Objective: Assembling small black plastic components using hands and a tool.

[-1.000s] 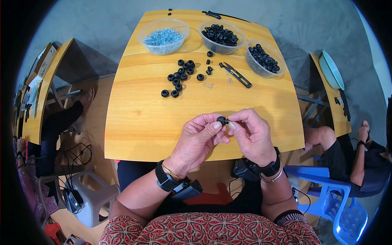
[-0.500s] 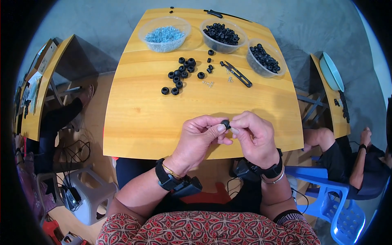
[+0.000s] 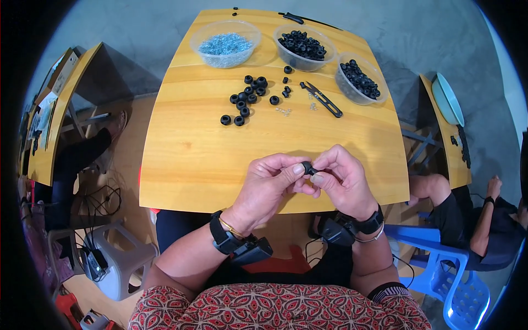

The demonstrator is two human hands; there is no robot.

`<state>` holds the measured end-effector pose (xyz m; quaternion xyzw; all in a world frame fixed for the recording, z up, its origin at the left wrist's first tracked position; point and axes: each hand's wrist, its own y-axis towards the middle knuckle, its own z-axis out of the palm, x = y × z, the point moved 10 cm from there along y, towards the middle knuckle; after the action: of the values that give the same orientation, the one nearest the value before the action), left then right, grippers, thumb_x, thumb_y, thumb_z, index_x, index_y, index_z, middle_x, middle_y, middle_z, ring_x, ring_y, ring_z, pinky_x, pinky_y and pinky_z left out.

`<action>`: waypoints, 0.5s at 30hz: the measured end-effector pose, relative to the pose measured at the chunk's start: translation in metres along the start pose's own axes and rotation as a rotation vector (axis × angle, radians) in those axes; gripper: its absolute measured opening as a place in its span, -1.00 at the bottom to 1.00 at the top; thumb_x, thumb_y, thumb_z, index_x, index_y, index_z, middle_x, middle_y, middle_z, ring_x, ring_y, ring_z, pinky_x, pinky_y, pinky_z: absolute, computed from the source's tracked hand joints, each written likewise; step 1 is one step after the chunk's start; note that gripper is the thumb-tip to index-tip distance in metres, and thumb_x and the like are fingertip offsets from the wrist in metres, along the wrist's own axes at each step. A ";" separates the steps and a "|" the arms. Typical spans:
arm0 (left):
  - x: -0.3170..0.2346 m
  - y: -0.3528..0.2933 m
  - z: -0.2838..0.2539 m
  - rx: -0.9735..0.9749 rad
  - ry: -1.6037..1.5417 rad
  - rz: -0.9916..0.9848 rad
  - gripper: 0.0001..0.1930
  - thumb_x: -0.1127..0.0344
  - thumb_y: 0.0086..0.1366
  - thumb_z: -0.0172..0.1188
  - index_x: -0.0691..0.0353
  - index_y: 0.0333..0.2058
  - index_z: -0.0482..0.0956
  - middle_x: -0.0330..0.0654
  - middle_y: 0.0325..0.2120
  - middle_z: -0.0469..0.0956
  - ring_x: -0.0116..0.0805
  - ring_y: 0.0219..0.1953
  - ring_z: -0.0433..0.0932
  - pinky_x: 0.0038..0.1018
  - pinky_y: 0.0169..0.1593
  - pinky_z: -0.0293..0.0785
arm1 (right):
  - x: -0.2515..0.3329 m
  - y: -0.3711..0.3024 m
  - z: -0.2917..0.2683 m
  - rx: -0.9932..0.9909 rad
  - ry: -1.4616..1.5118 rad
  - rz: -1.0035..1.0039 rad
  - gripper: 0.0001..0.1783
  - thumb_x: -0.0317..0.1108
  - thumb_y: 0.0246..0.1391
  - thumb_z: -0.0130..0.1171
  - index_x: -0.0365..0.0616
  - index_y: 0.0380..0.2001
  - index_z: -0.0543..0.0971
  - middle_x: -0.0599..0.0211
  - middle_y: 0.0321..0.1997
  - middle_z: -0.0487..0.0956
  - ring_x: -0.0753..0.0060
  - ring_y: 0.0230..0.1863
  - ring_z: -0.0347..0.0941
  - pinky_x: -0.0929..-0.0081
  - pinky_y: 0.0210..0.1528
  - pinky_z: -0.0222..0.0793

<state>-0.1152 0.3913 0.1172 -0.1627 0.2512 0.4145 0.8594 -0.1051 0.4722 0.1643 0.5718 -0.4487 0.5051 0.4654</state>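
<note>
Two hands (image 3: 268, 179) (image 3: 346, 186) pinch one bead (image 3: 306, 165) before three bowls (image 3: 223, 62) (image 3: 297, 63) (image 3: 347, 88).

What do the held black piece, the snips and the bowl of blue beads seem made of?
Black piece: perhaps plastic or painted wood; looks smooth and dark, but partly covered.
Snips: black, fairly matte; coated metal or plastic, unclear.
Bowl: likely plastic, clear and glossy; blue beads show through its wall.

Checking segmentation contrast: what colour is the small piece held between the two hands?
Black; the small piece shows best in the head view, though partly covered.
</note>
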 end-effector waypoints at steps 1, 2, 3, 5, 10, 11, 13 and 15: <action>0.001 0.000 -0.001 -0.001 -0.001 0.001 -0.86 0.53 0.19 -0.01 0.39 -0.28 0.47 -0.12 -0.49 0.47 -0.39 -0.46 0.49 -0.44 -0.28 0.54 | -0.004 0.000 0.000 0.006 0.003 0.044 -0.93 -0.58 0.01 -0.01 -0.26 -0.45 0.32 0.36 -0.53 0.42 0.68 -0.54 0.36 0.72 -0.53 0.31; 0.002 0.001 -0.004 -0.005 0.010 0.018 -0.84 0.49 0.19 0.01 0.37 -0.25 0.48 -0.12 -0.49 0.49 -0.39 -0.46 0.50 -0.46 -0.29 0.54 | -0.004 -0.001 -0.002 0.007 0.003 0.044 -0.93 -0.58 0.01 -0.01 -0.26 -0.45 0.32 0.36 -0.53 0.42 0.68 -0.54 0.36 0.72 -0.53 0.31; 0.002 0.002 -0.006 -0.009 0.021 0.035 -0.82 0.45 0.19 0.02 0.34 -0.22 0.48 -0.13 -0.49 0.50 -0.38 -0.46 0.51 -0.48 -0.30 0.53 | -0.006 -0.001 -0.001 0.030 -0.016 0.055 -0.93 -0.58 0.01 -0.01 -0.26 -0.46 0.32 0.37 -0.54 0.41 0.69 -0.55 0.35 0.73 -0.54 0.31; 0.002 0.001 -0.009 -0.018 0.030 0.038 -0.82 0.45 0.19 0.02 0.34 -0.22 0.48 -0.12 -0.49 0.50 -0.39 -0.46 0.50 -0.49 -0.31 0.53 | -0.009 -0.002 0.001 0.054 -0.035 0.067 -0.93 -0.57 0.01 0.00 -0.25 -0.47 0.32 0.39 -0.55 0.40 0.70 -0.55 0.35 0.73 -0.55 0.30; 0.000 0.001 -0.011 -0.041 0.066 0.072 -0.81 0.46 0.18 0.03 0.35 -0.22 0.48 -0.13 -0.48 0.49 -0.40 -0.47 0.49 -0.51 -0.34 0.52 | -0.009 -0.001 0.000 0.017 -0.108 0.011 -0.92 -0.50 0.04 0.00 -0.20 -0.50 0.34 0.49 -0.60 0.35 0.76 -0.61 0.25 0.78 -0.58 0.19; -0.001 0.001 -0.012 -0.050 0.090 0.077 -0.81 0.46 0.18 0.03 0.35 -0.22 0.48 -0.13 -0.49 0.49 -0.40 -0.47 0.49 -0.52 -0.35 0.52 | -0.009 -0.001 0.000 0.018 -0.107 0.012 -0.92 -0.50 0.04 0.00 -0.20 -0.50 0.34 0.49 -0.60 0.35 0.76 -0.61 0.25 0.78 -0.58 0.19; -0.003 0.000 -0.011 -0.055 0.112 0.085 -0.81 0.46 0.18 0.04 0.35 -0.23 0.47 -0.13 -0.49 0.49 -0.40 -0.47 0.49 -0.52 -0.35 0.51 | -0.007 -0.002 0.000 0.001 -0.117 0.005 -0.91 -0.48 0.05 0.00 -0.19 -0.50 0.35 0.52 -0.62 0.33 0.78 -0.62 0.21 0.79 -0.57 0.14; -0.002 0.000 -0.014 -0.091 0.111 0.079 -0.85 0.50 0.18 0.03 0.37 -0.26 0.48 -0.19 -0.54 0.47 -0.45 -0.50 0.48 -0.56 -0.37 0.51 | -0.008 -0.002 0.001 -0.015 -0.076 -0.007 -0.91 -0.47 0.05 0.00 -0.19 -0.50 0.35 0.53 -0.62 0.33 0.79 -0.62 0.21 0.79 -0.57 0.14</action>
<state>-0.1206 0.3835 0.1070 -0.2144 0.2855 0.4496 0.8188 -0.1033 0.4716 0.1557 0.5886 -0.4678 0.4778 0.4543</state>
